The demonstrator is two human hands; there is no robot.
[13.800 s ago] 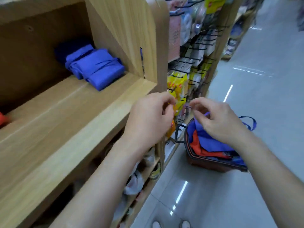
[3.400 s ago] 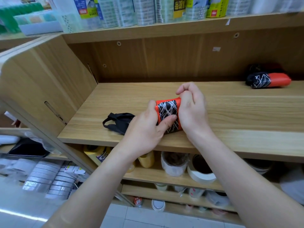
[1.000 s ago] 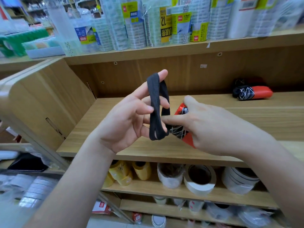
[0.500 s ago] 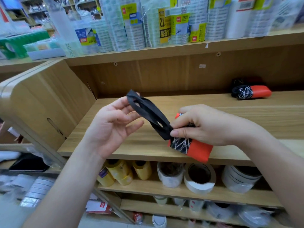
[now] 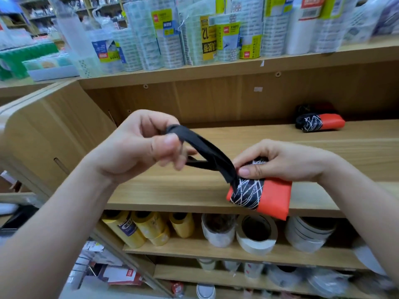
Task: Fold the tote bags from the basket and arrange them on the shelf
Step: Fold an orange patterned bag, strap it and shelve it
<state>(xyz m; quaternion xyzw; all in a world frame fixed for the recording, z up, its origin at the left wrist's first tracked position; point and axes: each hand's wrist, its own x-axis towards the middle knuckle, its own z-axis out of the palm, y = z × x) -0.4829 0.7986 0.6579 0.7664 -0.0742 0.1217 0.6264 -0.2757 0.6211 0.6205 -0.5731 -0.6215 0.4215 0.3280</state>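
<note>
A rolled tote bag, orange with a black panel of white lines, is held just above the front edge of the wooden shelf. My right hand grips its top end. My left hand pinches the bag's black strap and holds it stretched up and to the left of the roll. A second rolled tote bag of the same pattern lies at the back right of the shelf. The basket is out of view.
The shelf's wooden side panel stands at the left. Wrapped tape packs line the shelf above. Tape rolls and yellow rolls fill the shelf below.
My left hand has closed on the strap and pulled it further left. My right hand has lowered the roll toward the shelf's front edge, moving it slightly right.
</note>
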